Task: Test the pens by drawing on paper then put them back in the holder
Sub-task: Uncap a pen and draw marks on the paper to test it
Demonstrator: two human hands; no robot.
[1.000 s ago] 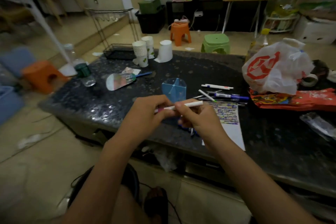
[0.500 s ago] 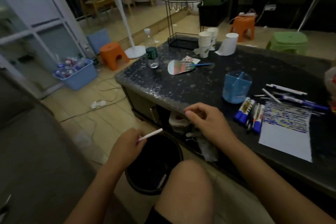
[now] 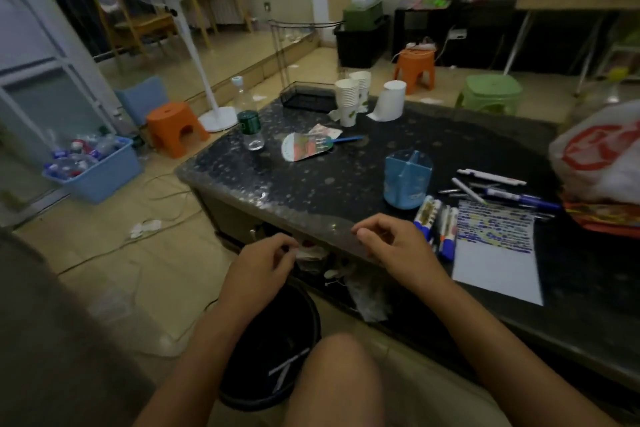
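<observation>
My left hand (image 3: 258, 265) hangs above a black waste bin (image 3: 313, 314) with its fingers loosely curled, holding nothing. White pens (image 3: 289, 367) lie inside the bin. My right hand (image 3: 393, 246) hovers over the front edge of the dark table (image 3: 311, 184), loosely curled and empty. The blue pen holder (image 3: 408, 180) stands just beyond it with nothing visible inside. Several blue-and-white markers (image 3: 434, 220) lie to the right of my right hand, beside the scribbled paper (image 3: 495, 255). More pens (image 3: 491, 178) lie behind the paper.
A water bottle (image 3: 251, 126), paper cup stacks (image 3: 348, 100), a hand fan (image 3: 308, 147) and a wire tray (image 3: 306, 99) sit at the table's far side. A white plastic bag (image 3: 602, 156) lies at the right. My knee (image 3: 332, 385) is beside the bin.
My left hand carried the white pen from the table down over the bin and now holds nothing. My right hand stayed at the table edge. The view swung left, then partly back.
</observation>
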